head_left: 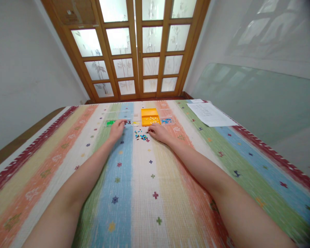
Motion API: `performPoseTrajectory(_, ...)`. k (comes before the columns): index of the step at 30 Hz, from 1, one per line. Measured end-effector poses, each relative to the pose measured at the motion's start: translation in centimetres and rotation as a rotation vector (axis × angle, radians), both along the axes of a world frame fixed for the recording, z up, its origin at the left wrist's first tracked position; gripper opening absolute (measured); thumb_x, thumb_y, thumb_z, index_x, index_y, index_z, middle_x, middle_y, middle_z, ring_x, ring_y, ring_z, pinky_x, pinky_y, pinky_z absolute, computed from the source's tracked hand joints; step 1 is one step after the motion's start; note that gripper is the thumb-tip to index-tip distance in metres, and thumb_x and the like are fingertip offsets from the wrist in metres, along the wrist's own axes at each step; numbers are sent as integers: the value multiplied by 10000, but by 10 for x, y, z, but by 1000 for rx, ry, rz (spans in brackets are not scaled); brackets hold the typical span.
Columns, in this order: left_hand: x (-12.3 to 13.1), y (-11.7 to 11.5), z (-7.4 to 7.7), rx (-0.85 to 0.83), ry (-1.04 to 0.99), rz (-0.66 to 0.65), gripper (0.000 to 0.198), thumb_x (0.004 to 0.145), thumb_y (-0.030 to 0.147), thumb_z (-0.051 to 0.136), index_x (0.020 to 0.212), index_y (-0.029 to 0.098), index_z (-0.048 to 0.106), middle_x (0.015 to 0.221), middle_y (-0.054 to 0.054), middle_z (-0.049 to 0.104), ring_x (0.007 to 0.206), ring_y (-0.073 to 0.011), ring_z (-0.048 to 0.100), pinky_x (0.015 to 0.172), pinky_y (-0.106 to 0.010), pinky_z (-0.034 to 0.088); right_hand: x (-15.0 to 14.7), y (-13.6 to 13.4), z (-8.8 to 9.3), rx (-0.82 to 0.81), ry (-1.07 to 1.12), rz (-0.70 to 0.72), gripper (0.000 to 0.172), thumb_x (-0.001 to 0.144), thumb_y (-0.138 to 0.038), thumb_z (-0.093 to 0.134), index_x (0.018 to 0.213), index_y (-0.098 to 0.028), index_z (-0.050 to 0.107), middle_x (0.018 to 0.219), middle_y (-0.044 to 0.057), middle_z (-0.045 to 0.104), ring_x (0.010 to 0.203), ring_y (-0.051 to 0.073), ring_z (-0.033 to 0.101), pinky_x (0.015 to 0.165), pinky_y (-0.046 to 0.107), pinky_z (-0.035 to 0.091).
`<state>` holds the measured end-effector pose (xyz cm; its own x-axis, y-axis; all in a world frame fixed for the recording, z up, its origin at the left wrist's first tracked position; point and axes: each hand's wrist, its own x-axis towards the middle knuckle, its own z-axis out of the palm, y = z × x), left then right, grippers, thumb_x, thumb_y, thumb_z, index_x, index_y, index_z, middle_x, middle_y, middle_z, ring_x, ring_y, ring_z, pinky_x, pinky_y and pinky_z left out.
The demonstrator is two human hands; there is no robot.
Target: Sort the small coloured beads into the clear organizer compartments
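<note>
Both my arms reach far out over a striped cloth (144, 193). My left hand (116, 129) lies palm down beside a clear compartment holding green beads (110, 122), its fingertips stretched toward a compartment with dark pieces (128, 122). My right hand (158, 132) rests with fingers curled at the right edge of a small loose pile of mixed coloured beads (141, 135); whether it pinches one is too small to see. Behind the pile stands an orange tray (150, 116) with pale bits in it, and a compartment of blue beads (166, 121) sits to its right.
A printed white sheet (211, 114) lies at the far right of the cloth. A glass panel (260, 100) leans along the right wall. Wooden doors with frosted panes (138, 51) stand beyond the table's far edge.
</note>
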<state>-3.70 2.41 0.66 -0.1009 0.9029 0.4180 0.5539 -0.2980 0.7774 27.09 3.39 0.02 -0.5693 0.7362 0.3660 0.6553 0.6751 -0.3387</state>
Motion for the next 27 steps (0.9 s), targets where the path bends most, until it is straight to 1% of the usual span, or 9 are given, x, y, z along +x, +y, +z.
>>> performPoseTrajectory(2, 28, -15, 3, 81, 284, -226, 298, 1000, 295, 503, 1126, 224, 763, 1220, -75, 742, 1205, -252, 635, 1138, -474, 459, -1, 1, -1, 14, -1, -63, 116, 992, -194, 627, 979, -183, 741, 1026, 86, 708, 979, 215, 610, 830, 284, 409)
performPoseTrajectory(4, 54, -29, 5, 132, 492, -399, 335, 1035, 345, 498, 1237, 223, 736, 1335, -88, 699, 1296, -257, 585, 1191, -478, 407, -2, 2, -2, 17, 11, -139, 126, 990, -193, 613, 958, -177, 734, 992, 82, 722, 937, 210, 613, 807, 285, 401)
performPoseTrajectory(6, 73, -41, 6, 142, 652, -488, 390, 1051, 388, 490, 1356, 236, 679, 1456, -91, 628, 1390, -265, 518, 1240, -478, 351, -2, 3, -3, 7, 35, -199, 141, 994, -202, 601, 944, -173, 730, 966, 77, 732, 891, 201, 614, 776, 282, 395)
performPoseTrajectory(7, 79, -45, 5, 131, 715, -509, 414, 1054, 412, 489, 1395, 244, 654, 1489, -88, 603, 1420, -272, 492, 1258, -482, 324, -2, 3, -3, 3, 47, -218, 147, 995, -206, 598, 942, -173, 731, 958, 75, 735, 878, 198, 615, 766, 279, 394)
performPoseTrajectory(9, 86, -50, 3, 96, 806, -523, 462, 1061, 449, 469, 1456, 252, 606, 1537, -85, 565, 1461, -286, 451, 1274, -490, 292, -2, 4, -3, 5, 68, -236, 149, 994, -211, 598, 951, -173, 736, 959, 73, 740, 878, 195, 619, 765, 277, 396)
performPoseTrajectory(11, 87, -51, 1, 64, 851, -517, 496, 1072, 469, 432, 1491, 246, 575, 1562, -87, 545, 1478, -297, 431, 1272, -497, 286, -3, 3, -2, 7, 75, -240, 152, 991, -216, 600, 957, -176, 742, 960, 72, 743, 881, 196, 624, 767, 276, 400)
performPoseTrajectory(17, 84, -50, 0, 48, 867, -490, 529, 1093, 477, 358, 1511, 216, 552, 1564, -91, 547, 1493, -292, 413, 1269, -485, 286, -4, 1, 0, -6, 70, -248, 171, 997, -228, 589, 969, -181, 751, 977, 79, 748, 896, 201, 633, 780, 279, 410)
performPoseTrajectory(22, 86, -48, 0, 90, 893, -516, 527, 1097, 456, 350, 1515, 202, 545, 1607, -89, 498, 1517, -294, 375, 1280, -488, 274, -3, 1, 0, 9, 81, -245, 171, 1001, -228, 582, 964, -184, 743, 975, 73, 748, 897, 200, 632, 778, 281, 403)
performPoseTrajectory(27, 87, -49, 4, 99, 858, -532, 488, 1095, 401, 360, 1464, 181, 592, 1526, -106, 573, 1449, -276, 451, 1267, -474, 313, -3, 2, -1, -5, 72, -250, 175, 1004, -234, 579, 978, -184, 745, 970, 72, 745, 888, 198, 627, 774, 281, 398)
